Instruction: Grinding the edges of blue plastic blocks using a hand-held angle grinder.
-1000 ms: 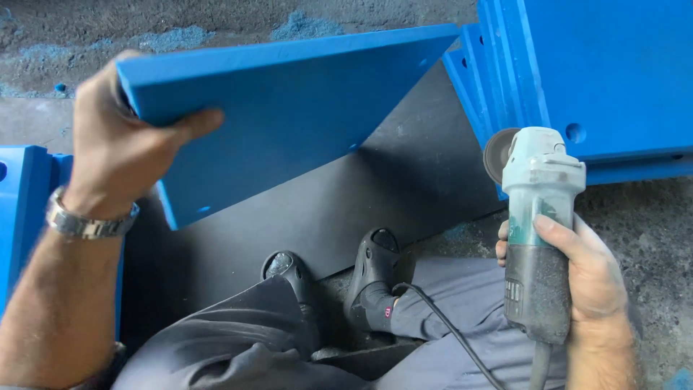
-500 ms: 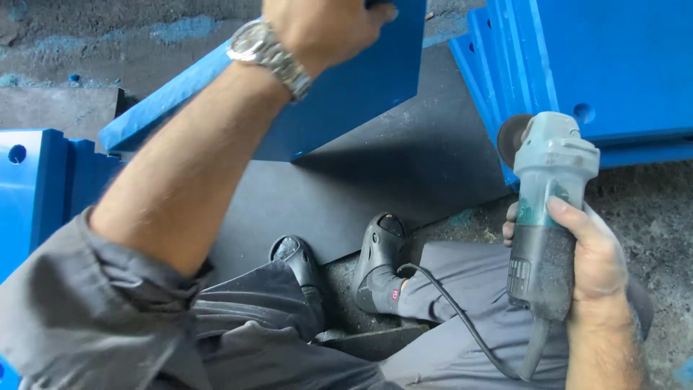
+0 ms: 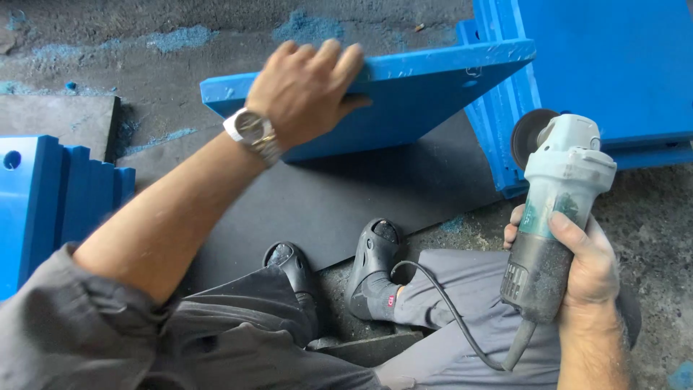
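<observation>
My left hand (image 3: pixel 307 90), with a metal wristwatch on the wrist, grips the top edge of a blue plastic panel (image 3: pixel 426 87) that stands tilted on its edge over a black mat (image 3: pixel 346 202). At the right, my right hand (image 3: pixel 585 263) holds a pale green and grey angle grinder (image 3: pixel 556 209) upright by its body. Its disc points up and away from the panel. A black cord (image 3: pixel 440 296) runs from the grinder across my lap.
A stack of blue panels (image 3: pixel 54 198) stands at the left and more blue panels (image 3: pixel 606 65) lean at the upper right. My black shoes (image 3: pixel 372 263) rest on the mat's near edge. Blue dust lies on the concrete floor (image 3: pixel 144 36).
My left hand has swung the blue panel away from me and lowered it, so it stands on edge over the mat. The grinder hand stays about where it was.
</observation>
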